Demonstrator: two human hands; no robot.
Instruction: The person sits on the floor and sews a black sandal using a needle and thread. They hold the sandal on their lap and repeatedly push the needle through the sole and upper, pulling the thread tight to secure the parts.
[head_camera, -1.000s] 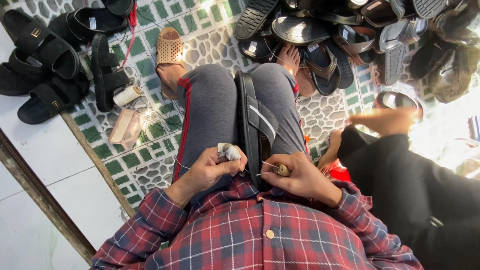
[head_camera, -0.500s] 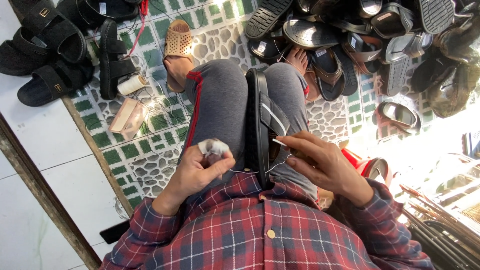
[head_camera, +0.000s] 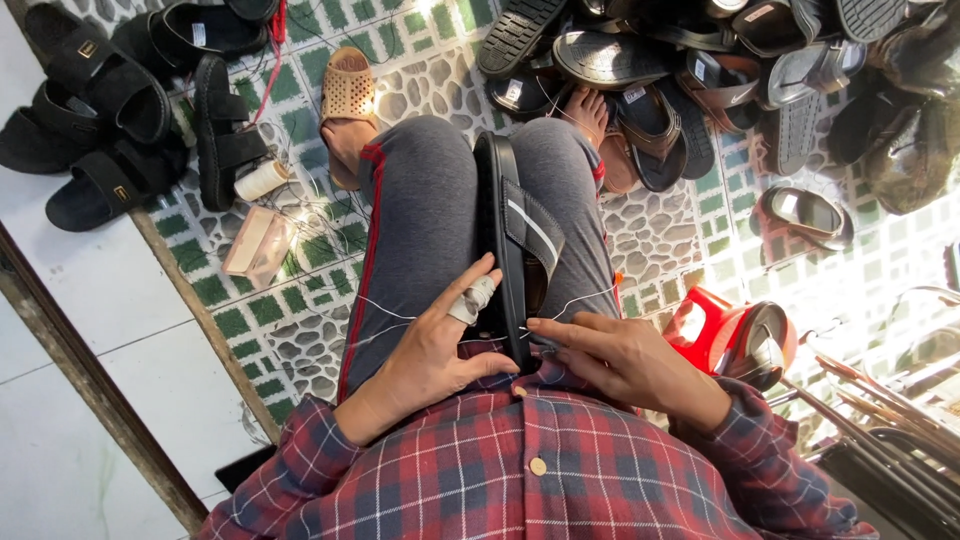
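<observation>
I look down at my own lap. A black slide sandal (head_camera: 515, 250) stands on edge between my knees, sole side left, strap with a pale stripe facing right, heel end toward my belly. My left hand (head_camera: 430, 350) rests against the sole side near the heel end, fingers loosely spread, not clamped on anything; its index finger is wrapped in pale tape (head_camera: 472, 298). My right hand (head_camera: 610, 355) lies at the heel end on the strap side, fingertips pinched together close to the sandal's edge. I cannot tell whether they grip a needle. A thin white thread (head_camera: 390, 312) runs out from the heel end across both thighs, so I judge the stitching along the edge to be under way. How much of the seam is sewn the view does not show.

Counted: one sandal in my lap, two hands, one taped finger. On the tiled floor at the upper left lie about five black sandals (head_camera: 110, 80), with one pale spool of thread (head_camera: 260, 180) and one small pinkish box (head_camera: 258, 245) below them. Along the top right edge sits a heap of dark sandals (head_camera: 700, 60), too overlapped to count. One red plastic stool (head_camera: 715, 330) stands at my right knee. I wear a tan sandal (head_camera: 348, 95) on my left foot.
</observation>
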